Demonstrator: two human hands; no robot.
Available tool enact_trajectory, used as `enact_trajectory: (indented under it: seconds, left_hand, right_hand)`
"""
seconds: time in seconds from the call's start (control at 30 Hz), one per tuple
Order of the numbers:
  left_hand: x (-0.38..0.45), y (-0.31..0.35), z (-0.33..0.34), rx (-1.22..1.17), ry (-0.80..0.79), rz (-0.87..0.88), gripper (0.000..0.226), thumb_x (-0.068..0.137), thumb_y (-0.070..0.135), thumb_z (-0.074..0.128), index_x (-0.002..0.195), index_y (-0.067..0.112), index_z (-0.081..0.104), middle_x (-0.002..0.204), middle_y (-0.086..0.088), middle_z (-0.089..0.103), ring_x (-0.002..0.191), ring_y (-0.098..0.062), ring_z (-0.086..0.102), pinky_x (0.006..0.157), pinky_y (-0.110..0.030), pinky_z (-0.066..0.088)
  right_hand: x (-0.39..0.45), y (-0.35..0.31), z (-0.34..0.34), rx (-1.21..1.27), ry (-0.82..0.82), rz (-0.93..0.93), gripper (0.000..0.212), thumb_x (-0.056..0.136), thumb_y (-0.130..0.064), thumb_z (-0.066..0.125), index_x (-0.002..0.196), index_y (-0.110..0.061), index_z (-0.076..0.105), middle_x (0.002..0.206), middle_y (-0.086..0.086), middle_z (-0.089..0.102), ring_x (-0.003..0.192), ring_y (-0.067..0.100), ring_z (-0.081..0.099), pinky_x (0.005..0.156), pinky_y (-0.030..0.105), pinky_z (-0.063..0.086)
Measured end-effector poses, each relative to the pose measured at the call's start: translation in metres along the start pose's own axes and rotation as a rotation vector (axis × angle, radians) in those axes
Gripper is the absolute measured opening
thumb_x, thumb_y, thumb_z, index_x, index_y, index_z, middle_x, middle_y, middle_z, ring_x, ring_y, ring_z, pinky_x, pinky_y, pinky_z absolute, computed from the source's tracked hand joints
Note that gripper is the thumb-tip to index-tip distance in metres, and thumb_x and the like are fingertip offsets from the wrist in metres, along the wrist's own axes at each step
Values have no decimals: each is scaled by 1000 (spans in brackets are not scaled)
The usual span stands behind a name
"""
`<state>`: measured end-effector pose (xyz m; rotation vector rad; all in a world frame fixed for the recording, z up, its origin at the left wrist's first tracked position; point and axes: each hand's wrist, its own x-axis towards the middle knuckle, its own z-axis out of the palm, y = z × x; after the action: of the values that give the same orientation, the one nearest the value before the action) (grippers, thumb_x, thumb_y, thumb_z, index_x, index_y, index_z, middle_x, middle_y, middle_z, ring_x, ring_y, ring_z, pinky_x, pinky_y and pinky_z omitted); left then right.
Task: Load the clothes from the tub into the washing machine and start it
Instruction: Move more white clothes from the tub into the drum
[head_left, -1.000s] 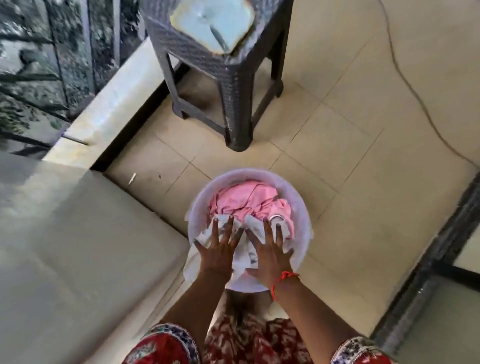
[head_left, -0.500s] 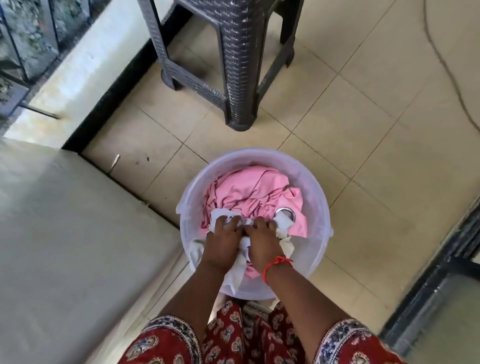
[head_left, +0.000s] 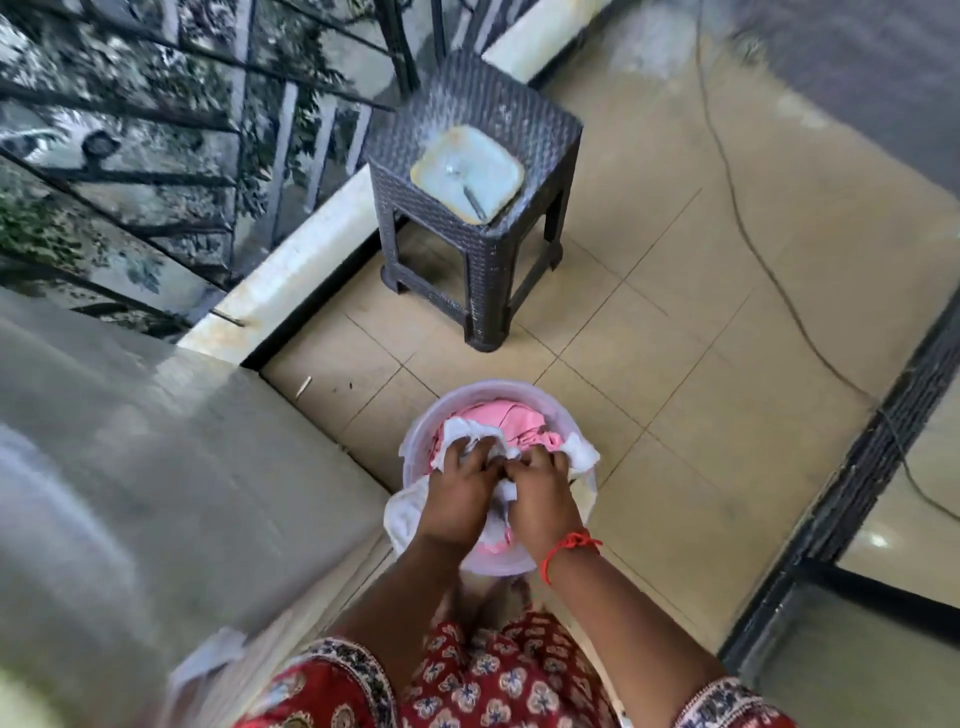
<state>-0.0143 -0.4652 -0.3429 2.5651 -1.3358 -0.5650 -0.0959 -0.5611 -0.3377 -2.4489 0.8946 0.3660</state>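
Both hands — left hand (head_left: 457, 486), right hand (head_left: 540, 491) — have a closed grip on the crumpled white cloth (head_left: 483, 441) atop pink clothes (head_left: 511, 423) in the round white plastic tub (head_left: 415, 441), on the tiled floor (head_left: 701, 364) at 6 o'clock from the dark woven stool (head_left: 483, 218).

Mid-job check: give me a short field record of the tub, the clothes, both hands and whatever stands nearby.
tub: round translucent white plastic tub on the beige tiled floor
clothes: white cloth bunched on top and hanging over the near rim; pink garment beneath
left hand: left hand closed on the white cloth
right hand: right hand closed on the white cloth, red thread at the wrist
nearby: dark woven-pattern plastic stool beyond the tub, carrying a pale square dish
left side: grey flat surface; identity unclear
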Motion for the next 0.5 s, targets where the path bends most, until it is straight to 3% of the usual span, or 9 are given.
enact_trajectory:
  seconds: [0.1,0.2,0.33,0.5]
  left_hand:
    - [-2,20,-73,-38,80,-24,42,76,26,38,103,25,71,124,-4,62,108,-37,59,64,-40,58]
    - [-8,38,-141,-59,150,-68,52,79,31,27,113,25,66,134,-5,53,119,-38,47,75,-45,56]
    - [-28,58,-228,-56,242,-116,45,85,23,40,127,25,58,146,-5,41,129,-37,34,88,-46,52]
    - [-55,60,-309,-42,411,-115,45,80,17,65,124,24,60,143,-7,43,124,-38,38,93,-47,50]
  right_hand:
    - [-11,-26,-68,14,101,-78,35,66,1,59,95,-16,70,99,12,57,92,37,49,79,45,50]
    - [-22,-54,-131,27,215,-170,31,65,-1,61,90,-16,70,95,11,57,87,36,51,78,41,50]
    - [-45,-97,-211,24,338,-284,27,64,-8,72,89,-17,72,93,8,57,87,33,50,77,37,48]
    - [-69,-152,-283,-3,415,-436,29,58,-16,82,85,-18,71,91,8,57,83,33,52,76,27,33]
